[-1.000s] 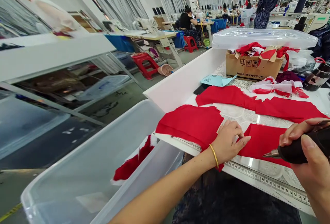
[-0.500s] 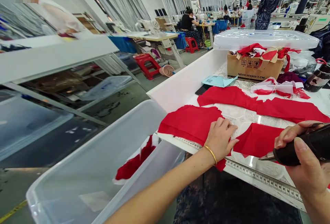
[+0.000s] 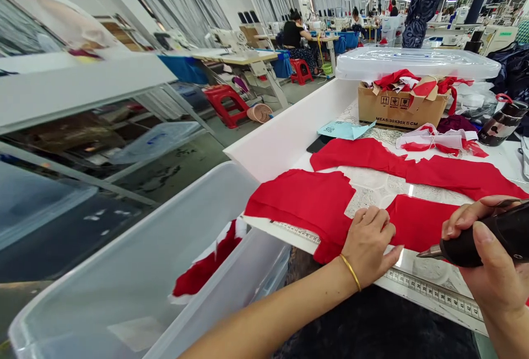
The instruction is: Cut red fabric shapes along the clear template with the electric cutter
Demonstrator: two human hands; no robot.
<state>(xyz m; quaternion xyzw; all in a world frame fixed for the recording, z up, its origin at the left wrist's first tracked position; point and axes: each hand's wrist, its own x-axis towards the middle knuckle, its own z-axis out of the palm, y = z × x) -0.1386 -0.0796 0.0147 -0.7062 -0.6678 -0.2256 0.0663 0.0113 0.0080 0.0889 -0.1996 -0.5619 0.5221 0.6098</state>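
In a sewing workshop (image 3: 264,17), a white table (image 3: 289,133) holds red fabric pieces (image 3: 301,210). The left hand (image 3: 367,249) lies with fingers spread on a patterned sheet (image 3: 372,183) between two pieces. The right hand (image 3: 487,254) curls tightly around a black-handled tool (image 3: 467,251), its metal tip just beside the red.

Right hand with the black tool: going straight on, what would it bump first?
Probably the bare left hand, just beyond the steel tip of the black-handled tool, though depth is hard to judge here.

I read "MEAS:30X30X 15 CM" beneath three handling symbols (image 3: 392,102) on the carton (image 3: 399,108) at the bench's (image 3: 289,133) far edge; numerals on the tape measure (image 3: 430,292) along the near edge were too small to read.
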